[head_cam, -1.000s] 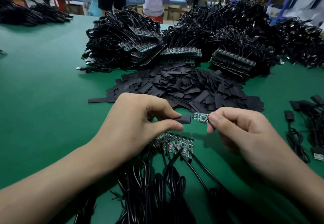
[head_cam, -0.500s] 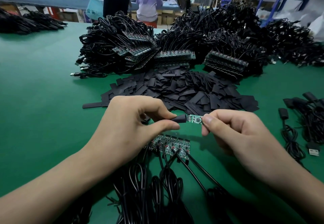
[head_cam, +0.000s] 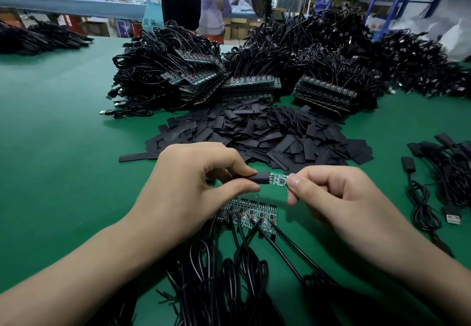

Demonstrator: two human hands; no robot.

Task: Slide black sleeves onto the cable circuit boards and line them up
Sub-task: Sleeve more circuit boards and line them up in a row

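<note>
Green tabletop (head_cam: 63,147), front edge: I record left hand (head_cam: 193,188) pinching black sleeve (head_cam: 260,178), right hand (head_cam: 339,198) pinching circuit board (head_cam: 277,179) by its outer end, evidently so it slides in.

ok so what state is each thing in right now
left hand, pinching the short black tube sleeve
right hand, pinching the right end of the small green circuit board
short black tube sleeve, at the board's left end, board mostly bare
row of green circuit boards on black cables, lying on the green table, unsleeved
heap of flat black sleeves, loose on the table
</note>
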